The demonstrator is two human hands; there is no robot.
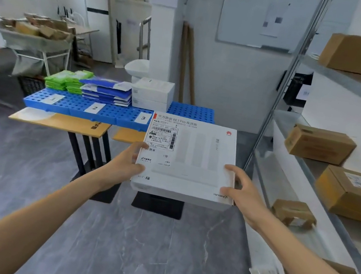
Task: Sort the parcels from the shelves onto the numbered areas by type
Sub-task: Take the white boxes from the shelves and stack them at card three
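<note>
A flat white box (194, 163) with a shipping label is held level in front of me. My left hand (128, 161) grips its left edge and my right hand (241, 188) grips its right edge, thumbs on top. Ahead stands a blue perforated platform (71, 105) with number cards 1 (53, 98), 2 (94, 107) and 3 (143, 118). Green packets (66, 80) lie behind card 1, blue-and-white mailers (107, 92) behind card 2, and stacked white boxes (152, 94) behind card 3.
A metal shelf rack (277, 101) on the right carries several brown cardboard boxes (320, 144). The platform rests on wooden tables with black legs (90, 152). A cart of scrap cardboard (36, 31) stands at the back left. Grey floor lies between me and the tables.
</note>
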